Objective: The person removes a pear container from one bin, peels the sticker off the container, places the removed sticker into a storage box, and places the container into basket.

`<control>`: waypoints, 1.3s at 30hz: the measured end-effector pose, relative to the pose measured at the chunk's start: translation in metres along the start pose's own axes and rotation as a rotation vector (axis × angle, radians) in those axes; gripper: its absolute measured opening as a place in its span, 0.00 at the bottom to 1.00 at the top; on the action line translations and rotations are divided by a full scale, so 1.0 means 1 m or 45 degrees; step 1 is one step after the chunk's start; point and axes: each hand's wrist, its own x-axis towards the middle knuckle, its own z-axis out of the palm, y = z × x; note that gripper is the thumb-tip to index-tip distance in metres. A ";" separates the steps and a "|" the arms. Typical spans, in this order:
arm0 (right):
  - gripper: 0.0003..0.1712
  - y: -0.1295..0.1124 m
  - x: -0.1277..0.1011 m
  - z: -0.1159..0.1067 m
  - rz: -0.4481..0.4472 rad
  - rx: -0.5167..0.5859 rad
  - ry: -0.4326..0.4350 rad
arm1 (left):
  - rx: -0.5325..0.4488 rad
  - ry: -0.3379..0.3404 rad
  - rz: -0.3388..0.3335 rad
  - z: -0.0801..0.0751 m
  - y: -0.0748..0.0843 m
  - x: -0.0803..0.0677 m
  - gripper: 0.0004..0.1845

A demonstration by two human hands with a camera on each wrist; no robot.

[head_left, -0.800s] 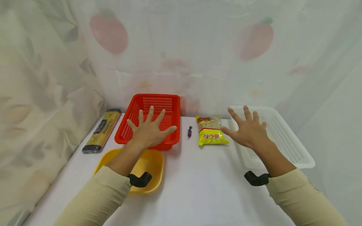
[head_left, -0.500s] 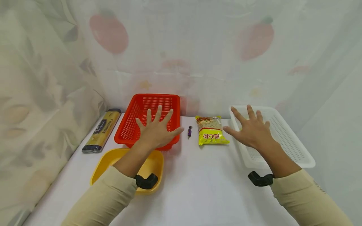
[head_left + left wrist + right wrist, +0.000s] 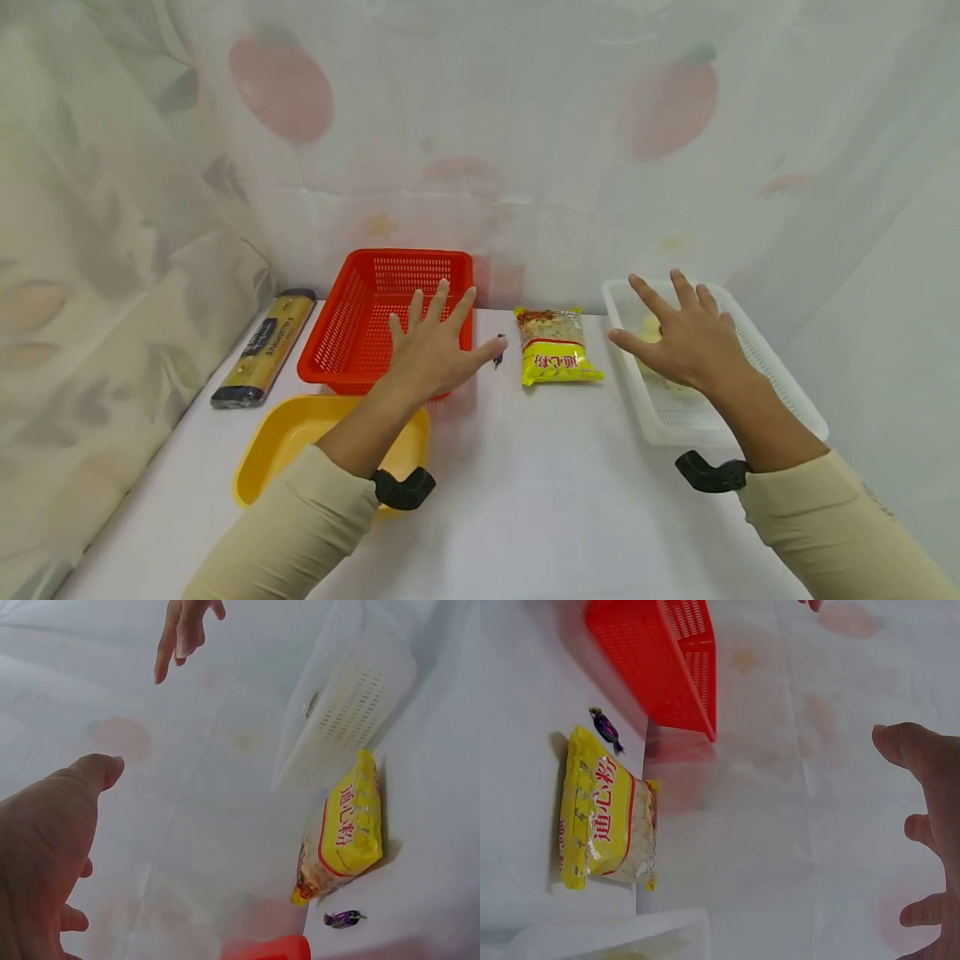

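Note:
My left hand (image 3: 435,354) hovers with spread fingers in front of the red basket (image 3: 345,333), holding nothing. Its thumb covers part of a small purple wrapped candy (image 3: 344,919) in the head view. My right hand (image 3: 690,342), fingers also apart and holding nothing, is over the white basket (image 3: 780,392). Inside that basket a pale yellowish thing (image 3: 651,329) is partly hidden by the hand; its kind cannot be made out. Between the hands a yellow bag of pasta (image 3: 558,350) lies on the table, seen in both wrist views too.
A long spaghetti pack (image 3: 266,346) lies at the left, beside the red basket. In front of the red basket stands a yellow basin (image 3: 255,467), partly behind my left forearm. Patterned curtains (image 3: 465,125) hang behind and at the left of the white table (image 3: 540,500).
Both hands have drifted to the right, still spread. My left thumb now overlaps the candy, and more of the pale thing in the white basket shows. The head view has shifted slightly.

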 end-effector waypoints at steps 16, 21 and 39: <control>0.46 0.026 -0.009 -0.009 -0.075 0.104 0.128 | -0.172 0.114 0.180 0.014 0.024 -0.002 0.47; 0.44 0.038 -0.011 -0.009 -0.098 0.213 0.162 | -0.250 0.114 0.232 0.021 0.034 -0.004 0.46; 0.45 0.076 -0.015 -0.008 -0.131 0.359 0.145 | -0.464 0.070 0.254 0.053 0.059 -0.006 0.44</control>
